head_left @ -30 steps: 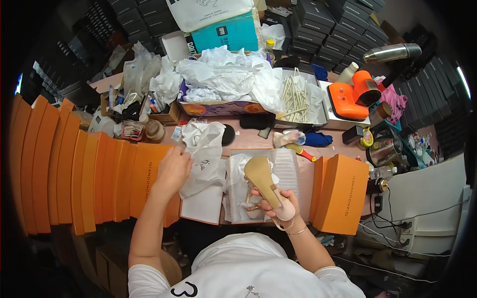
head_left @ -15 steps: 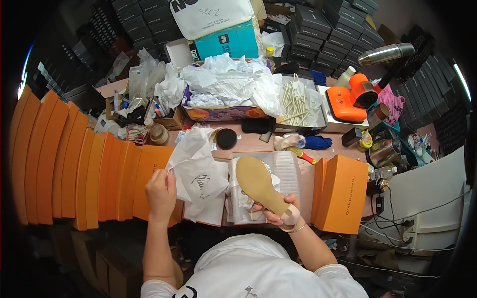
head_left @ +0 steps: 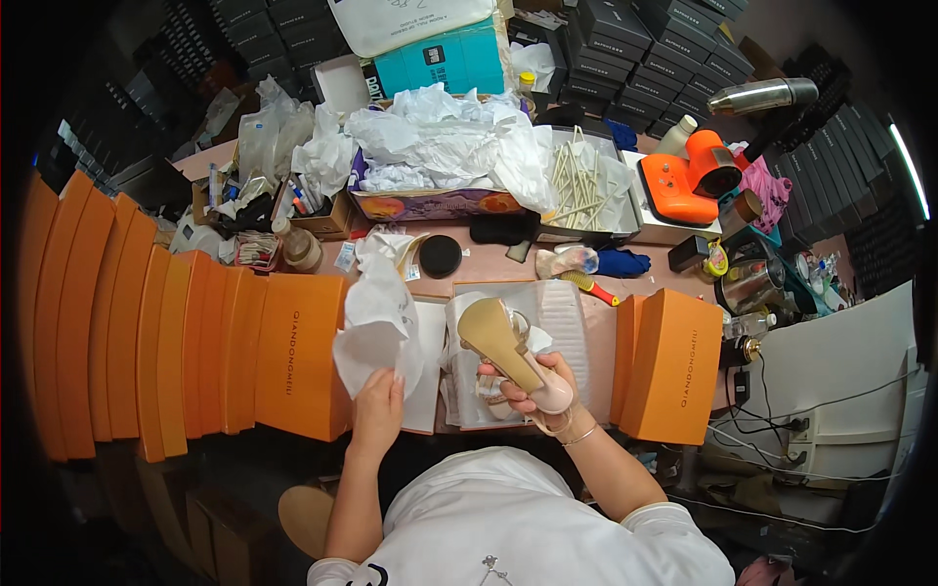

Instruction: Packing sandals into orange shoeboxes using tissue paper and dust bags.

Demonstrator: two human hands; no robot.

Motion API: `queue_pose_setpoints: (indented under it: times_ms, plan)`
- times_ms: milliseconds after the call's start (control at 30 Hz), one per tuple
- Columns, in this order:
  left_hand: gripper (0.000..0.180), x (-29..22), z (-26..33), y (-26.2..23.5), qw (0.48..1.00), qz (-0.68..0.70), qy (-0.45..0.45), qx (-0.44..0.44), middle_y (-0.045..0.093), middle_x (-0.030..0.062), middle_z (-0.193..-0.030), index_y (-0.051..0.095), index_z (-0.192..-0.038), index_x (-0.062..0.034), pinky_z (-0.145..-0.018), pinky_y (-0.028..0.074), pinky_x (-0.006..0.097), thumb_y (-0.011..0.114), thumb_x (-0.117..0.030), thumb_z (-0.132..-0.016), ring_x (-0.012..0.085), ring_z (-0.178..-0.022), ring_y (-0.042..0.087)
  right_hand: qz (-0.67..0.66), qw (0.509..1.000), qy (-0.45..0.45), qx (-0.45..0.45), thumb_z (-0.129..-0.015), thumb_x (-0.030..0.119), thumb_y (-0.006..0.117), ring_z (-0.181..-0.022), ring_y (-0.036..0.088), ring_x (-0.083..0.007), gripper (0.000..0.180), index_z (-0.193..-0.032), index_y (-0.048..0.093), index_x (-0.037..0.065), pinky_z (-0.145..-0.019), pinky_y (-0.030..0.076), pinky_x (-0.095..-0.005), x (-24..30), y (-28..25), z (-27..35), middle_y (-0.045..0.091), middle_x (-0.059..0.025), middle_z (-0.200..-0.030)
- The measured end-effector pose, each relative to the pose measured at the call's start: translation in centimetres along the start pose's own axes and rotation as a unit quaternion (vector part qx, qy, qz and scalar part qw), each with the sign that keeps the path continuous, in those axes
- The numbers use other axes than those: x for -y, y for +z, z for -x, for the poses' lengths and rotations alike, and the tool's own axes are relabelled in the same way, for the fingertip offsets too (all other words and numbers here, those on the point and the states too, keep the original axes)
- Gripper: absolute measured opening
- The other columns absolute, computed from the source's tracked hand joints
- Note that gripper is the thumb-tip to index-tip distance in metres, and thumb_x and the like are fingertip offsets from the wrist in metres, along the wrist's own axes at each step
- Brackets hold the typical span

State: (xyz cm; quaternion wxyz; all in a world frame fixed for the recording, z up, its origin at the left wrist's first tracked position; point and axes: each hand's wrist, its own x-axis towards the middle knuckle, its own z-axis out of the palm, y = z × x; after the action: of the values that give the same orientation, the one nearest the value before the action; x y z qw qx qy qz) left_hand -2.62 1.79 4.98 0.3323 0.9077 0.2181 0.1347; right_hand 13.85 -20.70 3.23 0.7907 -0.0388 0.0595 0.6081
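In my right hand [head_left: 542, 386] is a high-heeled sandal [head_left: 493, 342], its tan sole turned up toward me and the heel end near my palm. Thin straps show beside the sole; the rest of the upper is largely hidden. My left hand [head_left: 379, 402] pinches the lower edge of a sheet of white tissue paper [head_left: 379, 327], which hangs crumpled away from it. Beneath the sandal lies an open shoebox [head_left: 474, 422] with white padded wrapping [head_left: 562, 342] on its right side. A pale box lid [head_left: 427, 366] is partly visible between the paper and that box.
A row of orange shoeboxes [head_left: 298, 342] lines the left, and more orange boxes [head_left: 674, 366] stand at the right. Behind are a black round tin [head_left: 440, 256], a red-handled brush [head_left: 591, 286], a carton of crumpled paper [head_left: 440, 203] and an orange device [head_left: 674, 188].
My left hand has moved right and lower, and the tissue paper has swung and folded with it. The sandal has turned in my right hand, showing more of its heel.
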Motion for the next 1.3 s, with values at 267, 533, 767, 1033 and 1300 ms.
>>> queue_pose_setpoints:
  times_ms: [267, 533, 767, 1033, 1300]
  plan:
    - [0.064, 1.9, 0.5, -2.3, 0.97, -0.195, 0.146, -0.026, 0.03, 0.0235, -0.142, 0.045, -0.133, -0.008, -0.109, 0.023, 0.057, 0.066, -0.003, -0.072, 0.0435, -0.133, 0.029, 0.044, 0.999, -0.007, -0.009, -0.088, 0.036, 0.041, -0.067, 0.047, -0.0173, 0.068, -0.14, 0.029, -0.007, -0.05, 0.046, -0.0248, 0.0, -0.5, -0.1, 0.044, -0.0275, -0.132]
    - [0.053, 3.6, -9.7, -3.7, 0.953, -0.215, 0.206, -0.049, 0.055, 0.0141, -0.12, 0.054, -0.126, -0.012, -0.102, 0.035, 0.053, 0.062, 0.0, -0.074, 0.0369, -0.12, 0.047, 0.063, 0.997, 0.04, -0.022, -0.086, 0.033, 0.046, -0.066, 0.048, -0.0168, 0.069, -0.141, 0.027, -0.004, -0.049, 0.048, -0.0251, -0.2, -0.2, 0.3, 0.046, -0.028, -0.129]
    - [0.02, -2.6, -12.4, -2.7, 0.978, -0.171, 0.105, 0.063, 0.063, 0.0169, -0.083, 0.058, -0.094, -0.0042, -0.071, 0.049, 0.045, 0.058, 0.001, -0.074, 0.0375, -0.08, 0.063, 0.181, 0.972, 0.151, -0.012, -0.077, 0.03, 0.056, -0.06, 0.054, -0.0162, 0.073, -0.14, 0.034, -0.001, -0.052, 0.046, -0.0228, -1.3, 6.6, 2.9, 0.057, -0.027, -0.115]
    - [0.021, -4.9, -8.1, -6.2, 0.986, -0.009, 0.117, 0.12, 0.06, 0.0147, -0.078, 0.061, -0.095, -0.0005, -0.067, 0.048, 0.037, 0.065, -0.003, -0.074, 0.0305, -0.072, 0.061, 0.478, 0.864, 0.038, -0.155, -0.087, 0.022, 0.039, -0.082, 0.057, -0.0116, 0.05, -0.13, 0.045, -0.003, -0.071, 0.048, -0.0227, -2.6, 3.5, -2.4, 0.061, -0.0082, -0.099]
    - [0.03, -8.2, -0.8, -3.1, 0.982, 0.116, 0.15, 0.007, 0.058, 0.0105, -0.078, 0.068, -0.104, -0.0019, -0.056, 0.046, 0.032, 0.062, 0.003, -0.074, 0.0241, -0.062, 0.058, 0.32, 0.928, 0.036, -0.185, -0.094, 0.025, 0.046, -0.093, 0.058, -0.0132, 0.04, -0.126, 0.048, 0.001, -0.077, 0.05, -0.0252, -3.4, 3.2, -1.2, 0.06, -0.0112, -0.108]
